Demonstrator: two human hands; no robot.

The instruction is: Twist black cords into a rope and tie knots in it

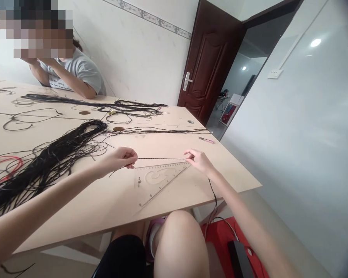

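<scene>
A thin black braided cord [161, 158] is stretched straight between my two hands, just above the table. My left hand [124, 157] pinches one end part, and a short tail of cord pokes out below it. At the other side my right hand [197, 160] pinches the cord, its fingers closed at the tips. More dark cord [211, 189] hangs past the table edge below my right wrist. Directly under the taut length lies a clear triangle ruler [159, 178], its marked long edge running nearly parallel to the cord.
A big bundle of black cords [55, 154] covers the table's left, with a red cord [10, 168] beside it. Further black strands [104, 103] lie toward the back. A pink pen-like tool [206, 140] rests near the right edge. Across the table sits a person [78, 69].
</scene>
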